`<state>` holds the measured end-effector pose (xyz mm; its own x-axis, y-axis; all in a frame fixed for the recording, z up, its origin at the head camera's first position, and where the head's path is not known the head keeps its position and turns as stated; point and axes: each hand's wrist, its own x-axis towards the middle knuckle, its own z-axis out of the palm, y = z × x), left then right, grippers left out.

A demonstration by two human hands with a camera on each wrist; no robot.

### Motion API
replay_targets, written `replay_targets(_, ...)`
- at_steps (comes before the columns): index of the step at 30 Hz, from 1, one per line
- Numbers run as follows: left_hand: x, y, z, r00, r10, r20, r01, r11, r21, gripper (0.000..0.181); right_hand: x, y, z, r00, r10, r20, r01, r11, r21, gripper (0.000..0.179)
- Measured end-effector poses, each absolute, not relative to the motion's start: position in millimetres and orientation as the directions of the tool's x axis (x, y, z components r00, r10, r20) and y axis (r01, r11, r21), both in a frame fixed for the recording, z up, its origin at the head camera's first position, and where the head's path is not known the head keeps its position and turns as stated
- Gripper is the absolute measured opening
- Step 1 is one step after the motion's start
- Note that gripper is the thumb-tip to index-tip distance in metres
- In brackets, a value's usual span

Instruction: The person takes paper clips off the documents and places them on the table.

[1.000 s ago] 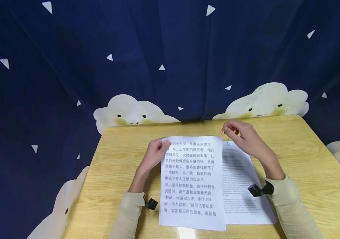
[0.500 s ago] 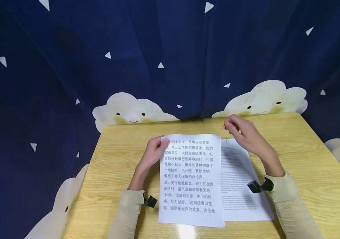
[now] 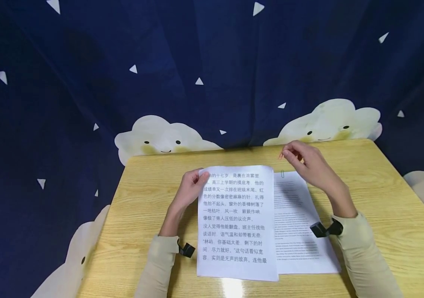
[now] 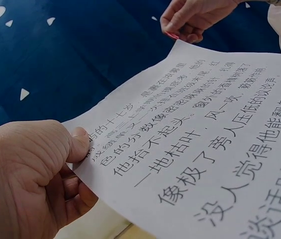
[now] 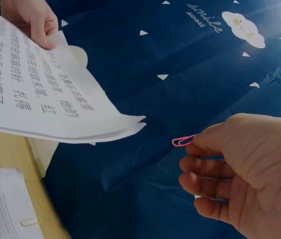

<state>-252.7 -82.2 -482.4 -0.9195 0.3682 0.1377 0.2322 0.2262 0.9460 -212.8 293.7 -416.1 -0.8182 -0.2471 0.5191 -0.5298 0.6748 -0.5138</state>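
Observation:
My left hand (image 3: 191,188) pinches the top left corner of a small stack of printed paper (image 3: 236,223), thumb on the front and fingers behind. The stack is held up above the table, and its free corner shows slightly parted sheets in the right wrist view. Beyond that corner, my right hand (image 3: 309,165) pinches a pink paper clip (image 5: 183,141) between thumb and index finger, apart from the paper. Below and partly behind the stack, other printed paper (image 3: 295,223) lies on the table, with a paper clip (image 3: 282,174) on its top edge.
The wooden table (image 3: 141,194) bears the lying paper. Behind it hangs a dark blue curtain (image 3: 167,54) with white triangles and clouds. A black wrist camera (image 3: 187,250) sits on the left wrist and another black wrist camera (image 3: 325,228) on the right.
My right hand has lifted slightly up and away from the stack's corner with the pink paper clip. The left hand keeps its pinch on the paper; the whole view has shifted a little.

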Motion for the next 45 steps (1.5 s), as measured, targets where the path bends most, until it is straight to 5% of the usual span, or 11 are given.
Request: replay_targets(45, -260.1, -96.6, -479.7, -0.935, 0.321, 0.148, 0.212, 0.177, 0.961, 0.026, -215.8, 306.9, -417.5, -0.835, -0.226, 0.503, -0.5, 0.694, -0.518, 0.007)
